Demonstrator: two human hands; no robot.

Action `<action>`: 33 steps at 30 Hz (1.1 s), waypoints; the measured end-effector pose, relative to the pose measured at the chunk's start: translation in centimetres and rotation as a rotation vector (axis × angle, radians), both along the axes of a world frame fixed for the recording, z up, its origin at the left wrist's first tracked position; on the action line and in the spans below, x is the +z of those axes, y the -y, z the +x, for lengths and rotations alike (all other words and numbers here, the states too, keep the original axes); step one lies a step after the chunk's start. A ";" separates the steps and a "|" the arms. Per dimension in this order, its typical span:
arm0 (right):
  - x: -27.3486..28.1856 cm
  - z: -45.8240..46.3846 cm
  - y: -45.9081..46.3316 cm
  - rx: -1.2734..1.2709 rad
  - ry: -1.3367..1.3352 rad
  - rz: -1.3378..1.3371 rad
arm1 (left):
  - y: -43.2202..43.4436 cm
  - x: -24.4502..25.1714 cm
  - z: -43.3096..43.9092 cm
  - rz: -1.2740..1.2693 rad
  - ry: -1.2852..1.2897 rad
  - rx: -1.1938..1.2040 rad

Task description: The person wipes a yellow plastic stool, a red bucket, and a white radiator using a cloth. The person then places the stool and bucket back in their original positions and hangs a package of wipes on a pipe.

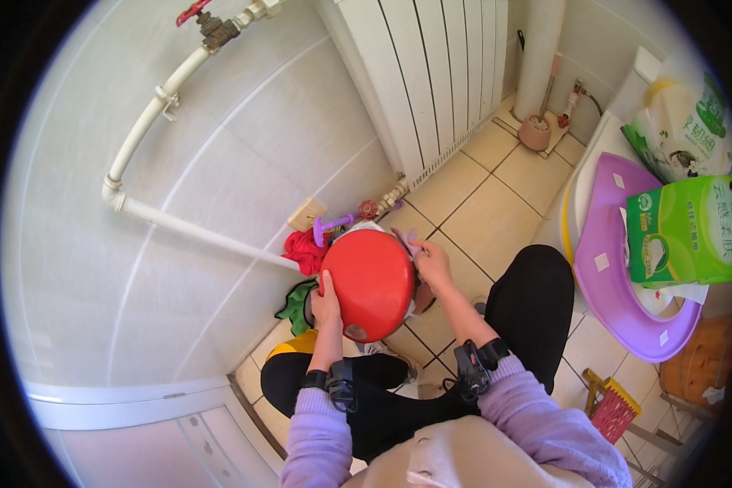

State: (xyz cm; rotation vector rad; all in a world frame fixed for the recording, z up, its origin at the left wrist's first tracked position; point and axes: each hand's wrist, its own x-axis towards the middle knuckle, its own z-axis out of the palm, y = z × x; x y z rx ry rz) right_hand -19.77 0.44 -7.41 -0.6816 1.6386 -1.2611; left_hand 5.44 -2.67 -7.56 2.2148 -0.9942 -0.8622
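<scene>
A round red object [369, 287] with a smooth, shiny face is before me, low between my knees. Whether it is a basin or a stool seat cannot be told. My left hand [326, 305] grips its left edge, thumb on the red face and fingers hidden behind it. Near its lower rim is a dull grey oval patch [355, 332]. At the upper right rim, my right hand [433, 265] pinches a thin pale purple piece [407, 241], perhaps cloth. Whitish and brown material shows partly behind the red object, mostly hidden.
Against the tiled wall lie red cloth [305, 252], a purple plastic handle [332, 224] and a green item [296, 308]. A pipe valve [368, 209] and white radiator [439, 79] stand beyond. At right, a purple toilet seat [601, 244] bears a green tissue pack [683, 232]; a toilet brush holder [534, 133] is behind.
</scene>
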 end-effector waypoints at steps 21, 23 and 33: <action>2.5 -7.8 15.2 -0.559 0.254 -0.171 | -0.9 0.8 -5.7 -0.388 0.394 -0.313; 3.6 -9.0 17.8 -0.592 0.343 -0.333 | -0.9 1.1 -6.1 -0.456 0.413 -0.329; -6.0 -6.0 24.6 -0.514 -0.138 -0.438 | -0.2 0.0 -5.5 -0.503 0.366 -0.419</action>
